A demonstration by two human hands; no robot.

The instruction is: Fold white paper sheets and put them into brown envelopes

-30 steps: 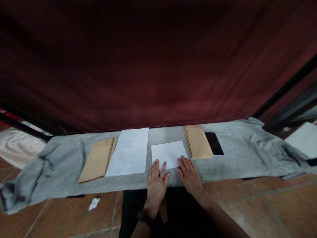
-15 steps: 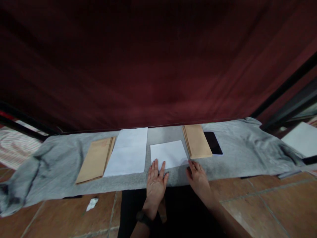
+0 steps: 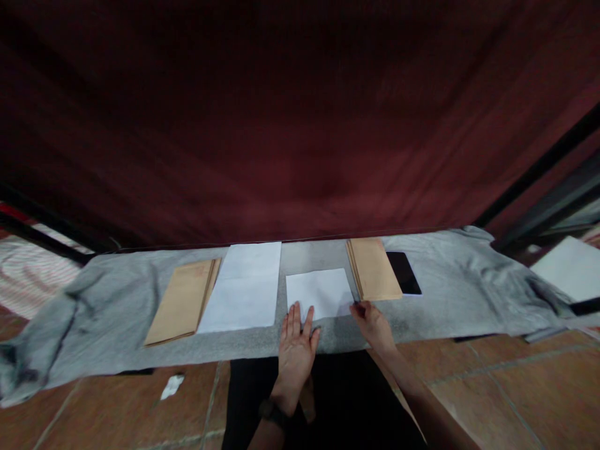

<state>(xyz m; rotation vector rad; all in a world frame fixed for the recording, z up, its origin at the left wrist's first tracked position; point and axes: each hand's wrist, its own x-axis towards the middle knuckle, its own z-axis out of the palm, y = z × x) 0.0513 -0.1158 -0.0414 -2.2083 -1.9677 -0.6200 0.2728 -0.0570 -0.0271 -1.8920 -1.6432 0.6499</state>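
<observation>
A small white sheet of paper (image 3: pixel 321 290), about half as large as the white sheets beside it, lies flat in front of me. My left hand (image 3: pixel 296 347) rests palm down with fingers spread, its fingertips on the sheet's near left edge. At the near right corner, my right hand (image 3: pixel 374 324) has its fingers drawn together in a pinch on the paper's edge; the fingertips are partly hidden. Left of the small sheet lie larger white paper sheets (image 3: pixel 246 284). Just beyond my right hand is a stack of brown envelopes (image 3: pixel 376 269).
More brown envelopes (image 3: pixel 180 300) lie at the left, touching the larger sheets. A dark tablet or phone (image 3: pixel 405 274) sticks out beneath the right envelopes. Everything rests on a grey cloth (image 3: pixel 459 281) before a dark red curtain (image 3: pixel 300 156). A crumpled white scrap (image 3: pixel 172 387) is on the tiled floor.
My right hand has shifted slightly left and its fingers have closed at the sheet's near right corner. The left hand stays in place on the paper.
</observation>
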